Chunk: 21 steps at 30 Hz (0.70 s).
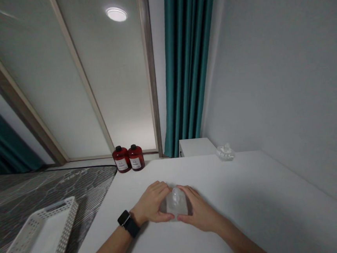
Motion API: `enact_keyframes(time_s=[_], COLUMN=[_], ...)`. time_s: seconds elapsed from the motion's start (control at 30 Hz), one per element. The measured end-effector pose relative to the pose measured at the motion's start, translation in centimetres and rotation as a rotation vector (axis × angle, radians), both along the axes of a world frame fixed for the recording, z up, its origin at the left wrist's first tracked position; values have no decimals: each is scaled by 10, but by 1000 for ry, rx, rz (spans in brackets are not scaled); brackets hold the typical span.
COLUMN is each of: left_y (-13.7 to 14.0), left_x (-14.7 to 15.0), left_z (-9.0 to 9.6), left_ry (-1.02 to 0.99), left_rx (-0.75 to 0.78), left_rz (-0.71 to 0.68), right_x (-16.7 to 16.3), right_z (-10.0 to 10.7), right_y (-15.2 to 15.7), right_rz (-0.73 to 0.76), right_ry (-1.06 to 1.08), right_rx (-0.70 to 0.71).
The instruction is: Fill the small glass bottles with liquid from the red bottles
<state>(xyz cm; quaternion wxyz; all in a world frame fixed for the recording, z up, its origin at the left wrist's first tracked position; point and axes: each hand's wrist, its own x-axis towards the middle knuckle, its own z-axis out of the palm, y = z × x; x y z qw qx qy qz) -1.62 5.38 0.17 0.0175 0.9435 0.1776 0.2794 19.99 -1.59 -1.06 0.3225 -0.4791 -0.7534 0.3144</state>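
Near the middle of the white table (164, 245) is a small translucent whitish container (177, 204) with a rounded, knob-like top. My left hand (155, 203) curves round its left side, thumb at the near edge. On the opposite side, my right hand (201, 210) wraps it with the fingers at the far edge and the thumb in front. Both thumbs almost meet at the front. The palms and fingers hide the container's sides, so its exact kind is unclear. A dark watch (128, 223) is on my left wrist.
Two dark red bottles (121, 159) with black caps and white labels stand at the table's far left corner. A clear, crumpled-looking item (225, 153) sits at the far right. A white perforated basket (63, 222) lies on a grey patterned surface to the left.
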Motion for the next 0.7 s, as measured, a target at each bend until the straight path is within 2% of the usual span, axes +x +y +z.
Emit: enact_keyframes(time_s=[0.27,0.47,0.7], left_y=[-1,-3,0], left_x=[-2,1,11], left_z=[0,-1,-11], left_ry=[65,74,28], left_rx=[-82,-85,-123], left_rz=[27,90,136], right_x=[2,3,8], right_z=[5,3,8], right_y=[-1,1,0], right_rz=[9,15,21], right_ry=[-1,-3,63], right_rx=[42,45,32])
